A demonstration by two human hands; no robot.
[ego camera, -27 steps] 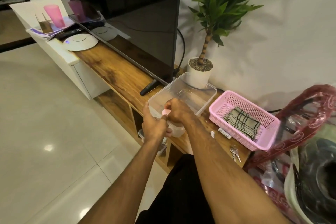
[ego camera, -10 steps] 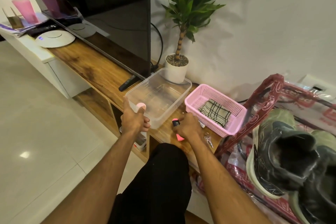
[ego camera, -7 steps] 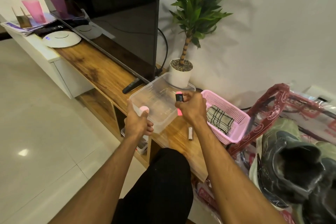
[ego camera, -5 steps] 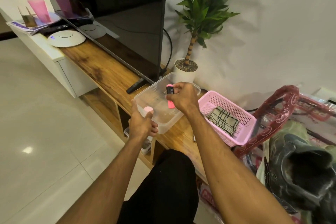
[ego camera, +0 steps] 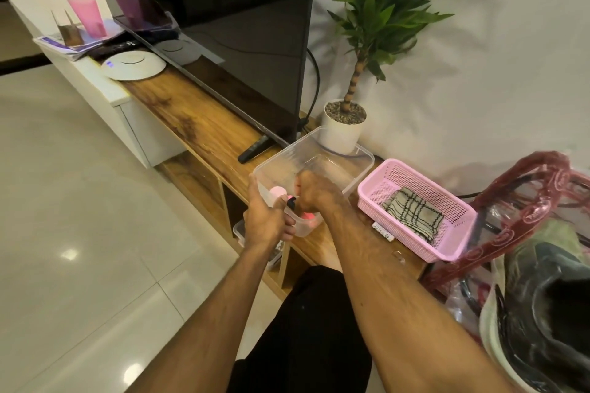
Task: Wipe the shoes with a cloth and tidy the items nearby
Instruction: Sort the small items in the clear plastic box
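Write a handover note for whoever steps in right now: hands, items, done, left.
Left grip holds a pink-topped item at the near corner of the clear container. Right grip holds a pink-and-black item inside it.
Checked cloth lies in the pink basket; shoes sit far right.
Done: nothing visibly stowed yet.
Left: key ring and small white item on the shelf, then wiping.

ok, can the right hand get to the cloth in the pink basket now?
Probably: cloth lies uncovered in the open basket beside the right hand, but that hand holds a pink item.
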